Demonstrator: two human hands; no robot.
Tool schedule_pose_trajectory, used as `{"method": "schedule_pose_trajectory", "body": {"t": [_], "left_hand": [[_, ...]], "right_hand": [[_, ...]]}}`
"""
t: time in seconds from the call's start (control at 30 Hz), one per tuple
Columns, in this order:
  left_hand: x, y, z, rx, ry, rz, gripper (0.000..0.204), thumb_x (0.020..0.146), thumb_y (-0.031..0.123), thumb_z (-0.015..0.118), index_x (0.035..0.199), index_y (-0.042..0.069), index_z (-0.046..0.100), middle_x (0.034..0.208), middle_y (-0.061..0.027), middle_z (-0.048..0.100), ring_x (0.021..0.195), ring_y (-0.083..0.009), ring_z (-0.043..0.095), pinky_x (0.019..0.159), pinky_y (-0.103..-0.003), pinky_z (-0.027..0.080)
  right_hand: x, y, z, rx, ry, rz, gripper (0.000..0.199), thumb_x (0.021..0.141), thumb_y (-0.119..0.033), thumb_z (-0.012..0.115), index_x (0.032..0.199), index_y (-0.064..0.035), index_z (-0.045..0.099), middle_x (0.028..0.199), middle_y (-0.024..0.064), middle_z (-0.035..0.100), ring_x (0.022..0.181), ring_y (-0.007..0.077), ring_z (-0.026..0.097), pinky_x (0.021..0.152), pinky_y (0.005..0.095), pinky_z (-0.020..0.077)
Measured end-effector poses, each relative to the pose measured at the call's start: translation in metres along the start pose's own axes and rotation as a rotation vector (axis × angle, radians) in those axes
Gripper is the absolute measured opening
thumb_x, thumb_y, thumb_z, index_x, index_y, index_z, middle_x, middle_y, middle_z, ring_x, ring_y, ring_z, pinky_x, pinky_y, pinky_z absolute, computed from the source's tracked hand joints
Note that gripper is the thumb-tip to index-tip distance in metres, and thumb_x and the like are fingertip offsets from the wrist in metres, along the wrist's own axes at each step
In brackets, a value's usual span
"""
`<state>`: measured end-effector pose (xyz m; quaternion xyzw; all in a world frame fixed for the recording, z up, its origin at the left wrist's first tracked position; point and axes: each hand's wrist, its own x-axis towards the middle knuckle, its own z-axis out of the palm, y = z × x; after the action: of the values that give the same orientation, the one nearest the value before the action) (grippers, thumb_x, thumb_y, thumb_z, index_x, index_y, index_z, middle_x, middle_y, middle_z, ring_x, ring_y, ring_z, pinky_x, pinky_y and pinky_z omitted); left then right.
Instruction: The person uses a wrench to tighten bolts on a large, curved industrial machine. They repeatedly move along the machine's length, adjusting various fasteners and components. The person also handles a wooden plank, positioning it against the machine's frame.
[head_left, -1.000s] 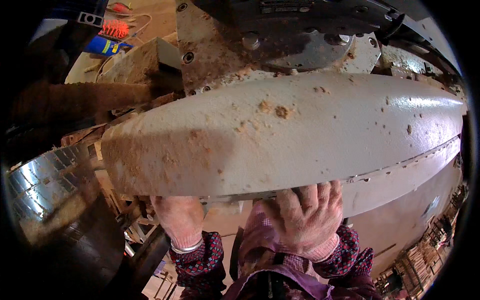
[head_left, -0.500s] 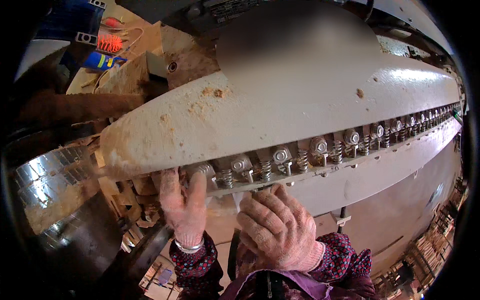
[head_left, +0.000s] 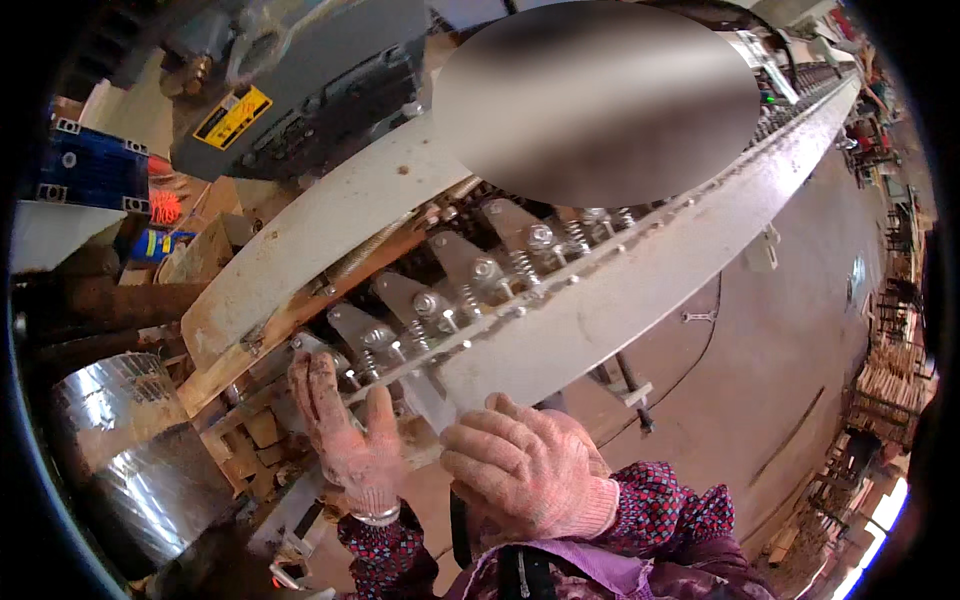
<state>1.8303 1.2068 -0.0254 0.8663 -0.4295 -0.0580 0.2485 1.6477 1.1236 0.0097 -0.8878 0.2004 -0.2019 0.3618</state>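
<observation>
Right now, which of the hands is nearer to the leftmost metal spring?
Left. The left hand is beside the leftmost spring; the right hand is farther away, to its lower right.

A slanting gap opens between the pale cover (head_left: 330,222) on the far side and the long beam (head_left: 600,312) on the near side, but springs (head_left: 523,268) and bolts (head_left: 541,236) crowd it, leaving narrow slots. A shiny drum (head_left: 150,490) blocks the left. Right of the right hand (head_left: 525,465), open room stretches above the floor (head_left: 780,330).
</observation>
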Motion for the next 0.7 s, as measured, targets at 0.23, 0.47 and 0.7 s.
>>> {"method": "schedule_pose_trajectory", "body": {"t": [0.23, 0.47, 0.7], "left_hand": [[0.0, 0.038, 0.012, -0.085, 0.006, 0.035, 0.055, 0.089, 0.017, 0.058, 0.139, -0.003, 0.044, 0.145, -0.0248, 0.041, 0.137, -0.0413, 0.033, 0.115, -0.049, 0.024], [-0.03, 0.127, 0.032, -0.148, 0.025, 0.224, 0.05, 0.095, 0.01, 0.049, 0.142, -0.004, 0.04, 0.148, -0.0221, 0.039, 0.141, -0.0337, 0.032, 0.116, -0.044, 0.024], [-0.084, 0.18, 0.155, 0.1, 0.069, 0.21, 0.058, 0.095, 0.035, 0.054, 0.142, 0.003, 0.041, 0.124, -0.0234, 0.056, 0.105, -0.0343, 0.057, 0.09, -0.039, 0.048]], "right_hand": [[-0.047, 0.012, -0.017, -0.11, 0.106, 0.071, 0.036, 0.072, -0.023, 0.061, 0.105, -0.0089, 0.063, 0.113, 0.007, 0.064, 0.105, 0.0255, 0.061, 0.089, 0.0385, 0.0512], [-0.12, 0.021, -0.093, -0.14, 0.32, 0.045, 0.026, 0.081, -0.023, 0.062, 0.103, -0.0089, 0.061, 0.114, 0.0071, 0.062, 0.108, 0.0245, 0.059, 0.096, 0.0389, 0.0473], [-0.281, 0.071, -0.217, -0.224, 0.468, 0.212, 0.025, 0.081, -0.024, 0.062, 0.103, -0.0123, 0.06, 0.114, 0.0025, 0.062, 0.107, 0.023, 0.059, 0.087, 0.0373, 0.0505]]}}
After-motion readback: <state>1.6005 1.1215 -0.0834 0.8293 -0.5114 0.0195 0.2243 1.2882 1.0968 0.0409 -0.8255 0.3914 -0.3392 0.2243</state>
